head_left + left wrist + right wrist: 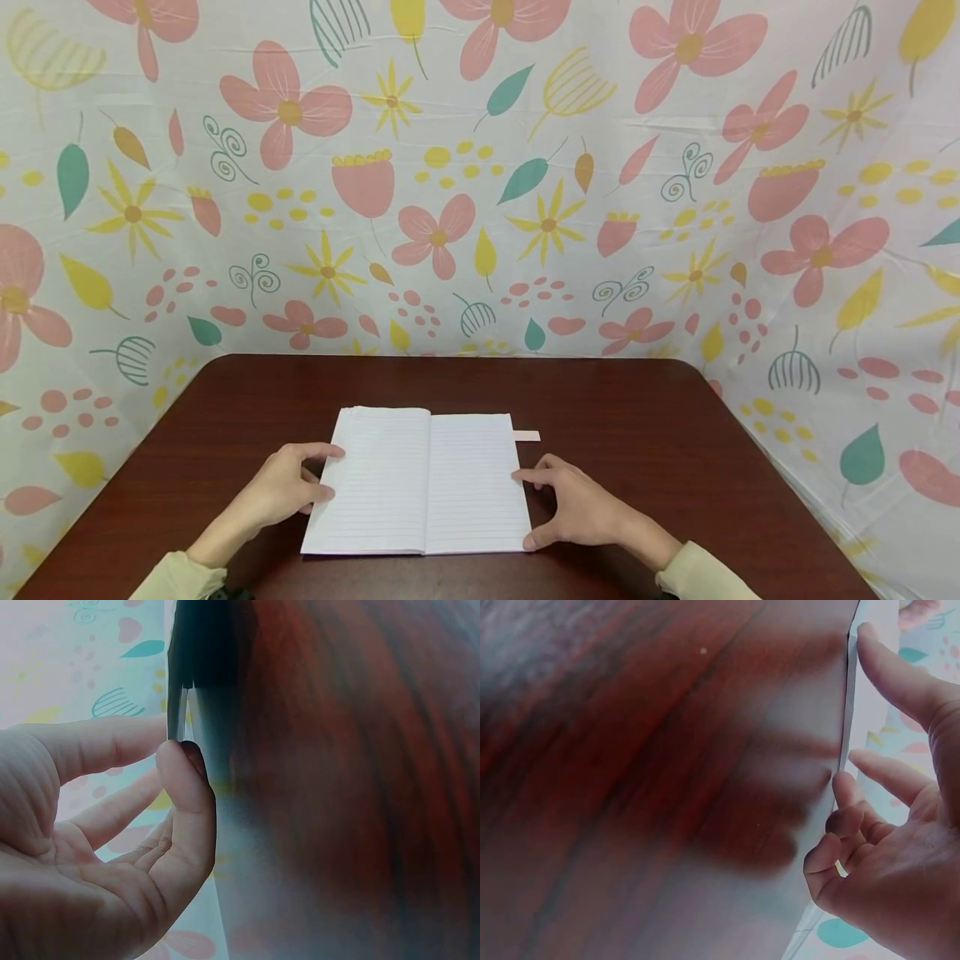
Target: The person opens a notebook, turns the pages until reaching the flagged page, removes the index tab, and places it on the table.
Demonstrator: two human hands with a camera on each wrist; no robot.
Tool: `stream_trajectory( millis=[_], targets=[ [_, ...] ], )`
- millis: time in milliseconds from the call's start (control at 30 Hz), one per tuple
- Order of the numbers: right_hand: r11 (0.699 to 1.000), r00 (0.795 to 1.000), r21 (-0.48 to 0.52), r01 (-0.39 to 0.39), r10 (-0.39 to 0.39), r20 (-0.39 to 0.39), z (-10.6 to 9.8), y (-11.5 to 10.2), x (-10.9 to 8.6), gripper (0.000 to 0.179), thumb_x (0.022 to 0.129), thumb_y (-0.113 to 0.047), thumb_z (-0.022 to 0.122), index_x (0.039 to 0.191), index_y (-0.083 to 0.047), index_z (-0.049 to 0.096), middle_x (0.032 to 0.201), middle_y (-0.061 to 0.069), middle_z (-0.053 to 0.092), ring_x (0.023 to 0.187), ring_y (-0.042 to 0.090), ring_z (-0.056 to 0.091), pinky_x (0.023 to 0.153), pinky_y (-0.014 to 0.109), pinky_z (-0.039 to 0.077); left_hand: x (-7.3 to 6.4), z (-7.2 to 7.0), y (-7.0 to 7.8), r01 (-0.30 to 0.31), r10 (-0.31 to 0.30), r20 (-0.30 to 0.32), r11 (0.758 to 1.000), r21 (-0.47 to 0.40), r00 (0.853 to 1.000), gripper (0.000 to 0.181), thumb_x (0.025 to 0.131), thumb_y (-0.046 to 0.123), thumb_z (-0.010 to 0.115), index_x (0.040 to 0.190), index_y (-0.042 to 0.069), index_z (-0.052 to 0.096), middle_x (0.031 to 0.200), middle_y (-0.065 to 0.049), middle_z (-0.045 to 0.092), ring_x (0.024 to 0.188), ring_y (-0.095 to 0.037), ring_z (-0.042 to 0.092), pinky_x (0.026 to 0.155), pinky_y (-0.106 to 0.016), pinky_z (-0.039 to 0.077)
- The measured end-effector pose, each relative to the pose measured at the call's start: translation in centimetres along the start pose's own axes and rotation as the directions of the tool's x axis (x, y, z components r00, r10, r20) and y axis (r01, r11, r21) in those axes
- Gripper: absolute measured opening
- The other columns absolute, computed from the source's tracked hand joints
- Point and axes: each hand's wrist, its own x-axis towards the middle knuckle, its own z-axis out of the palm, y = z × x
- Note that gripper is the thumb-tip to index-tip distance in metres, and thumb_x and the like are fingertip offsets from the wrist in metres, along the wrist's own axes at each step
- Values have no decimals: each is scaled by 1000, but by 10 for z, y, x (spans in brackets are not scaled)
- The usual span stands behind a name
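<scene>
An open notebook with lined white pages lies on the dark brown table in the head view. At its left edge, my left hand pinches the pages, with fingers on both sides of the edge in the left wrist view. My right hand touches the opposite edge, its thumb at the near right corner and its index finger farther up. In the right wrist view, the thumb and index finger are spread along the thin page edge, the other fingers bent below. A pale strip sticks out past the right page.
The brown table has rounded far corners. A white cloth printed with pink, yellow and green flowers and leaves hangs behind it and along both sides.
</scene>
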Motion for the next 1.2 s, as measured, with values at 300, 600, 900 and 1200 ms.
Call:
stream_trajectory(
  millis=[300,600,900,1200],
  targets=[
    [1000,1000,-5,11,-11,-6,1,0,-1,80,74,-43,95,142,-12,67,110,-3,53,96,15,52,80,31,46,0,1,0,3,-3,-10,1000,10,1000,50,79,-6,84,127,2,72,86,-9,69,70,-22,67,57,-37,59],
    [1000,998,-3,19,-19,-55,3,-5,1,75,76,-40,96,139,-10,69,107,-1,54,94,18,53,78,30,46,0,0,1,6,-5,-11,1000,15,1000,50,80,-5,85,128,2,72,94,-10,68,71,-21,67,59,-39,59],
    [1000,987,4,-30,30,-155,7,-9,7,103,75,-42,96,154,3,49,106,1,57,83,17,51,72,30,44,-1,1,1,5,-5,-10,1000,16,1000,50,80,-5,85,128,2,72,88,-8,68,72,-21,67,59,-39,59],
    [955,989,278,108,-76,-125,5,-9,10,67,88,-27,88,139,8,62,93,-2,72,60,4,45,57,22,41,-2,0,3,-4,4,-11,1000,15,1000,50,80,-5,85,128,2,71,87,-8,68,71,-22,67,59,-39,59]
  ],
)
